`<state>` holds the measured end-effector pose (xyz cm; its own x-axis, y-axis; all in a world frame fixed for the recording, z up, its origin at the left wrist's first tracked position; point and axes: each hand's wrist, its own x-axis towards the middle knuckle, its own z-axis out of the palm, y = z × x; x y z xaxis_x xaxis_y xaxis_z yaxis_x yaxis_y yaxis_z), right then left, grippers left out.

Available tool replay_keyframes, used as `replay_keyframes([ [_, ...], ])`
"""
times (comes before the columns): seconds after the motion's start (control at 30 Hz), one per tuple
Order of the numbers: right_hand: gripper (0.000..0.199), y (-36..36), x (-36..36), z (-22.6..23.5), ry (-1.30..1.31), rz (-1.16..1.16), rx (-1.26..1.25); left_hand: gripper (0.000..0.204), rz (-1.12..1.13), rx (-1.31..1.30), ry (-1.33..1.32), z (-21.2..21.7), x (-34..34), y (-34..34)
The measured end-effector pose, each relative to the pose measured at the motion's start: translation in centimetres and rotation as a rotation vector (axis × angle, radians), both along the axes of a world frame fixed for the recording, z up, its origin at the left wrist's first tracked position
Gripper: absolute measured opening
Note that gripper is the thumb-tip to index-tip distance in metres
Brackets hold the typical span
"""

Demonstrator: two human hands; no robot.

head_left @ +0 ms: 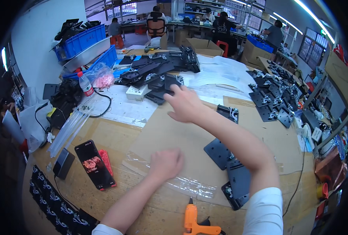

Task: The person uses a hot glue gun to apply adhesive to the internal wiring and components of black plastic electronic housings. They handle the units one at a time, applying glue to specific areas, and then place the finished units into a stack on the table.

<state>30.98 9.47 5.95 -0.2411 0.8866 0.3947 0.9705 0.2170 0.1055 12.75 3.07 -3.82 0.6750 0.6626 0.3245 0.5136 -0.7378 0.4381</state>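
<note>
Pressing clear crinkled plastic bag [170,181] flat, left hand [165,163] clenched; right hand [185,103] reaches, fingers loosely spread, possibly touching black flat metal plates [158,84]; bare cardboard sheet [174,131] between.

Clear plastic bag [170,178] flat on cardboard; black plates [158,74] piled — far edge.
</note>
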Motion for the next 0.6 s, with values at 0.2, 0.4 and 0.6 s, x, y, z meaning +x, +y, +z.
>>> replay_keyframes([
  [0.2, 0.05, 13.3, -7.7, -2.8, 0.145, -0.206, -0.144, 0.025, 0.028, -0.043, 0.006, 0.0, -1.5, 1.5],
  [0.4, 0.056, 19.3, -4.8, -5.0, 0.233, -0.348, -0.058, 0.027, -0.037, -0.151, 0.093, 0.9, -0.6, 1.7],
  [0.6, 0.072, 22.5, -2.1, -6.6, 0.217, -0.425, -0.189, 0.027, -0.067, -0.215, 0.268, 1.1, -0.6, 2.6],
])
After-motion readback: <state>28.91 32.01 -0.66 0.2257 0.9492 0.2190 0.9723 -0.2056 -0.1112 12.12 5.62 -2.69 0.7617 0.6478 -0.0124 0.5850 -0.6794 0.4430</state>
